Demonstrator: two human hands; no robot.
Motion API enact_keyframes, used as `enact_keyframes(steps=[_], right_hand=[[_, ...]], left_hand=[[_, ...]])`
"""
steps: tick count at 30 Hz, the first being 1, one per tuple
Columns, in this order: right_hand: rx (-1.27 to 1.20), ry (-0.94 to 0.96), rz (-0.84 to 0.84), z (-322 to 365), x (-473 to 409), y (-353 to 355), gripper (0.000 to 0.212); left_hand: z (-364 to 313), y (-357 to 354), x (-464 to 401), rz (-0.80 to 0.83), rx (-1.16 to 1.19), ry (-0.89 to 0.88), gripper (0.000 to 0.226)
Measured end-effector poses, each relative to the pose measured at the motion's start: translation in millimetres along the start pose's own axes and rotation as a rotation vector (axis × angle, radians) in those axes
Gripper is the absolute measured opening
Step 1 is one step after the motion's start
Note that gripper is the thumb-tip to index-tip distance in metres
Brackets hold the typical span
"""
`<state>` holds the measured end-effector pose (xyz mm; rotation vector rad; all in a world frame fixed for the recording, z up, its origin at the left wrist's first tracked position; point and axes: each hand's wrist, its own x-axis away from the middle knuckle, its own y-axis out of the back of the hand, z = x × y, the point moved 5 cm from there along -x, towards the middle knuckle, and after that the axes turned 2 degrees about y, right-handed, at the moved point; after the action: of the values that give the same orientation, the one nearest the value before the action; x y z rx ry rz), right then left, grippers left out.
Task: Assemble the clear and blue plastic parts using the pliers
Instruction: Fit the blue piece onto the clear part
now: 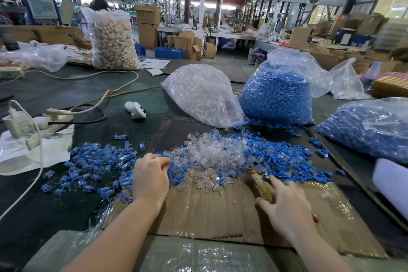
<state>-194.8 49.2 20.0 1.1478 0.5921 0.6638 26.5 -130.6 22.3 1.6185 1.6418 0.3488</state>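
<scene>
Already a wide spread of assembled pieces (pixel 92 168), blue inside clear, lies at the left. Beside it the left hand (pixel 151 180) curls its fingers into the pile's edge; what it pinches I cannot tell. Loose clear parts (pixel 212 154) sit in the middle, loose blue parts (pixel 284 157) further right, plenty still unjoined. The right hand (pixel 287 205) rests spread-fingered on the pliers (pixel 260 183), not yet lifted.

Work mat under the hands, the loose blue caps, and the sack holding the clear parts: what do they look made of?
Work mat: corrugated cardboard, brown and matte, with flute lines showing; glossy patches look like tape or film.
Loose blue caps: moulded plastic, opaque, uniform colour, dull sheen.
Sack: thin clear plastic film, crinkled with bright highlights, contents visible through it; probably polyethylene, not certain.
</scene>
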Motion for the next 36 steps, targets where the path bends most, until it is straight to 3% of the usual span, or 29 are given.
enact_keyframes(steps=[5,10,16,23,36], right_hand=[[0.219,0.017,-0.053,-6.7,-3.0,-6.8,0.069],[0.327,0.029,-0.076,2.5,-5.0,-5.9,0.061],[0.244,0.226,-0.158,33.2,-5.1,-11.7,0.042],[0.141,0.277,-0.115,49.0,-21.4,-26.4,0.049],[0.106,0.236,-0.134,50.8,-25.7,-25.7,0.031]], left_hand=[[-14.3,-6.7,10.3,0.019,0.017,-0.119,0.025],[-45.7,-31.7,36.1,0.213,0.158,-0.279,0.021],[-62.9,-62.0,65.4,0.401,0.118,-0.422,0.041],[-56.0,-61.8,64.5,0.339,0.137,-0.377,0.020],[-47.4,-51.7,61.3,0.251,0.245,-0.224,0.022]])
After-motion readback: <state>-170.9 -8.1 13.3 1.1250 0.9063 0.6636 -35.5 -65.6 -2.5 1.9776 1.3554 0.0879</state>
